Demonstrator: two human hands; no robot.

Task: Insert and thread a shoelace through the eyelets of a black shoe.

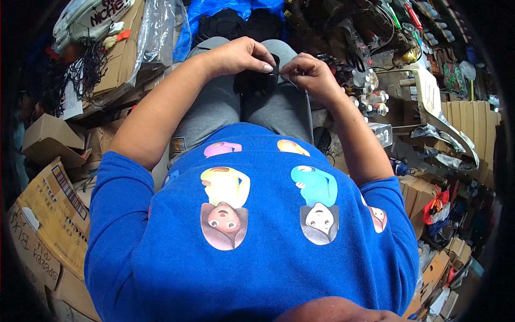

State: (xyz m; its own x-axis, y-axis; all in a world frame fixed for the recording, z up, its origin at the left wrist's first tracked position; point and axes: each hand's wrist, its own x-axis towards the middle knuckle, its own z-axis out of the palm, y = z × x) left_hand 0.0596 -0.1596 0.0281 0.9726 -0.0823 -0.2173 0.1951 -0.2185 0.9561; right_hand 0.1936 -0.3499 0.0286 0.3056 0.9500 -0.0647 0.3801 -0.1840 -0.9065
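Both my hands are raised over my lap, above grey trousers [209, 104], close together. My left hand [241, 56] is closed in a pinch, its thumb and fingertips against a small black piece. Facing it, my right hand [310, 75] pinches the other side of a thin black cord [289, 81] that trails below its fingers. Under the hands a dark, soft-looking item [255, 85] lies between my thighs; its kind is too dark to make out.
Blue plastic sheeting [228, 7] and black items lie beyond my knees. Flat cardboard and clear plastic [155, 32] lean at the left, near tangled black cords [94, 67] and an open carton [53, 139]. Small bottles [373, 99] and a cream plastic chair [426, 91] stand at the right.
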